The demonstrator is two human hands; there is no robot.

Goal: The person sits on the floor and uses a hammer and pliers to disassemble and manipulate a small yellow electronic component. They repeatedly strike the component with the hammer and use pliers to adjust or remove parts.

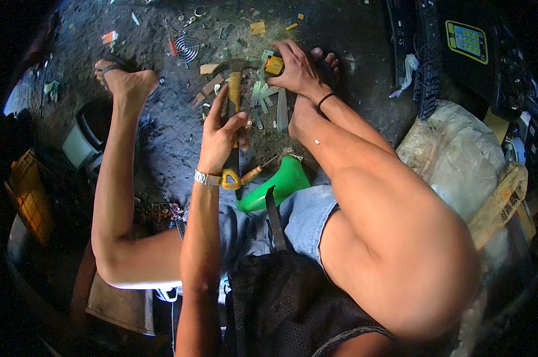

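My left hand (220, 134), with a metal watch at the wrist, is closed around the handle of a hammer (234, 89). Its index finger points along the yellow and black handle, and the dark head lies farthest from me. To the right, my right hand (295, 68) reaches past my leg, thumb and fingers curled about a small yellow block (273, 65) at floor level. Between the hands lie several pale green strips (263, 95), perhaps circuit board pieces. A longer grey flat bar (282, 110) lies below the right hand.
My bare legs frame the dirty floor. A green curved plastic piece (278, 185) and a wooden-handled tool (254, 173) lie close to me. A round wire guard (187, 49) is at far left. Black keyboards (426, 59) and a whitish plastic sack (453, 152) are on the right.
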